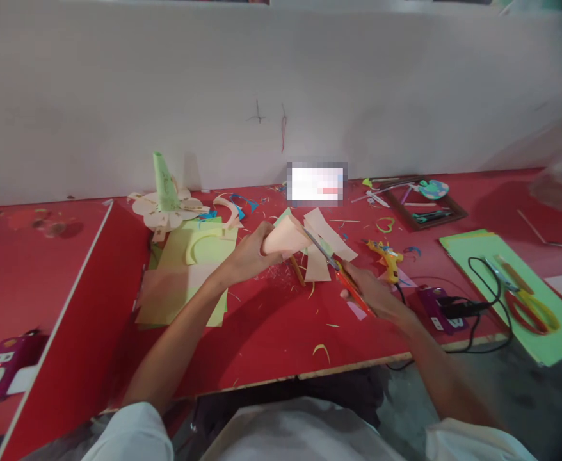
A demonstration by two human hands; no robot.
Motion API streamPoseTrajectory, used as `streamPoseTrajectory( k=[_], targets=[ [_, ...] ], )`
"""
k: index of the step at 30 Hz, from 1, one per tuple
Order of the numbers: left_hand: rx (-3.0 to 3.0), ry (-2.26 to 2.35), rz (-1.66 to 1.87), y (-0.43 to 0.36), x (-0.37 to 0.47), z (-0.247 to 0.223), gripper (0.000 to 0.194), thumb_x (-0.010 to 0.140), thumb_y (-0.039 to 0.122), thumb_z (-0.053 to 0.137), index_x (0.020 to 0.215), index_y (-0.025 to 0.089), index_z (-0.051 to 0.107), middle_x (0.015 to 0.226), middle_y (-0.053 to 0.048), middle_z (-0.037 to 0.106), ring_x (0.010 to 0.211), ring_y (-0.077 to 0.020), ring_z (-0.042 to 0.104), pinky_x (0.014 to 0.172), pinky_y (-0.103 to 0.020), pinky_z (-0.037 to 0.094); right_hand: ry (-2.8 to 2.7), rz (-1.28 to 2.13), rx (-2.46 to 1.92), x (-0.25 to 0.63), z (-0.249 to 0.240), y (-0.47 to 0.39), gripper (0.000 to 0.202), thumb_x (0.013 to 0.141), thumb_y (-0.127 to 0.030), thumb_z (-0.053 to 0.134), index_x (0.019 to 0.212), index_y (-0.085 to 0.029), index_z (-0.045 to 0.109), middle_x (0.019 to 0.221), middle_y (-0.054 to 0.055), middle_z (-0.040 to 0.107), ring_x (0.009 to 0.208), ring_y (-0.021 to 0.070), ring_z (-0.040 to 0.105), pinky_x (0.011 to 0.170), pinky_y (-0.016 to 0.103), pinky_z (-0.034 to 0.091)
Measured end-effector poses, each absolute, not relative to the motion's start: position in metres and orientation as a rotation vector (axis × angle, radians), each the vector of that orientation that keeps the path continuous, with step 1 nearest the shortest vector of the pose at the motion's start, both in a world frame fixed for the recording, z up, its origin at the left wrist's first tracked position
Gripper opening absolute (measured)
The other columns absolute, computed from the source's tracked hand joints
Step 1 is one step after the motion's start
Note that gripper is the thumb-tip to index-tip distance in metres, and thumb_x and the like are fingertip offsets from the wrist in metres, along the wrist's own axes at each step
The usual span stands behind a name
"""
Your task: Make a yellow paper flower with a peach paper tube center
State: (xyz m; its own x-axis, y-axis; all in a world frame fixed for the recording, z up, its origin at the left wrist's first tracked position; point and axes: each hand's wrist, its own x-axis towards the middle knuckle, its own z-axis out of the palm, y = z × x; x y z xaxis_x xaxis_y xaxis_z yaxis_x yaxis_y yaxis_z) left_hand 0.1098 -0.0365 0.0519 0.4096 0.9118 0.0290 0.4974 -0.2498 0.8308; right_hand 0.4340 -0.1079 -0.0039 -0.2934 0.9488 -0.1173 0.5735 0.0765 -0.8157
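My left hand is closed around a peach paper cone, holding it tilted above the red table. In my right hand is a pair of scissors with orange handles. The blades reach to the right-hand rim of the cone; whether paper lies between them I cannot tell. Behind and below the cone are cut peach paper pieces. To the left stands a green paper cone on a flower-shaped pale base.
Yellow and peach sheets lie left, beside a red divider. Right are a yellow glue gun, a purple box with cables, a brown frame, and green sheets bearing more scissors. Scraps litter the table.
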Motion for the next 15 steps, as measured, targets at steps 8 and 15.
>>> streamPoseTrajectory(
  k=[8,15],
  targets=[
    [1.982,1.302,0.588,-0.043,0.115,0.06,0.072,0.087,0.055,0.071,0.148,0.023,0.049,0.114,-0.01,0.075,0.088,-0.0268,0.072,0.07,-0.036,0.05,-2.02,0.991,-1.574,0.426,0.017,-0.109,0.019,0.089,-0.039,0.067,0.093,-0.025,0.056,0.071,-0.002,0.065,0.062,0.0183,0.067,0.055,0.024,0.042],
    [1.993,1.321,0.569,-0.043,0.116,0.06,0.072,0.086,0.053,0.072,0.147,0.021,0.051,0.114,-0.011,0.075,0.088,-0.0284,0.073,0.072,-0.037,0.052,-1.929,0.97,-1.651,0.422,0.016,-0.108,0.014,0.085,-0.034,0.066,0.083,-0.026,0.055,0.07,0.003,0.077,0.073,0.026,0.077,0.058,0.027,0.045]
  ],
)
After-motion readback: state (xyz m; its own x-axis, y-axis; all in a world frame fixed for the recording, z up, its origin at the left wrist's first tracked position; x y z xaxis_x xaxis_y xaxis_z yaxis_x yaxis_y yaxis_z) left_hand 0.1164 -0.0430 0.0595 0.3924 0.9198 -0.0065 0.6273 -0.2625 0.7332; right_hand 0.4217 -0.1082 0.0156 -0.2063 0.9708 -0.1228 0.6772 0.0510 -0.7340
